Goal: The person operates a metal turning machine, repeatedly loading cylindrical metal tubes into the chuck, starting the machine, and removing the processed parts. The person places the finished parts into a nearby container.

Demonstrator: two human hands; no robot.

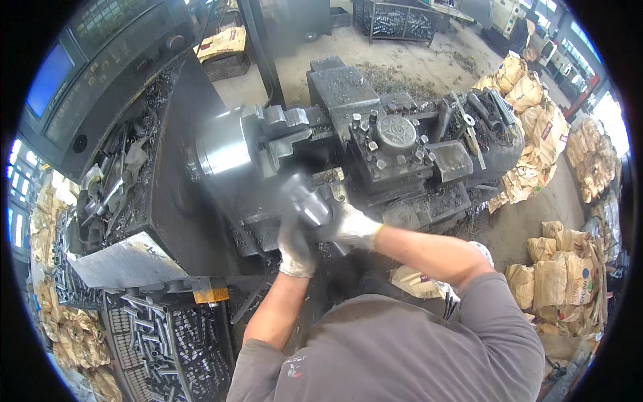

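Note:
A shiny metal cylinder [311, 204] is tilted in front of the lathe, its upper end smeared by motion. My left hand [295, 248], in a white glove, is closed against its left side, fingers blurred. From the right, my gloved right hand [351, 226] grips its lower end; the fingertips are partly hidden. Beyond the cylinder, to the left, is the lathe chuck [231, 144] with stepped jaws [284, 124]. No contact shows between the cylinder and the jaws. The square tool post [395, 144], with several bolts, stands to the right of the cylinder.
Hand tools lie on the headstock top [120, 167] and on the lathe's right end [475, 127]. A crate of metal tubes [154, 342] stands at lower left. Stacked paper sacks [536, 127] line the right side. Metal chips [402, 80] litter the floor behind the machine.

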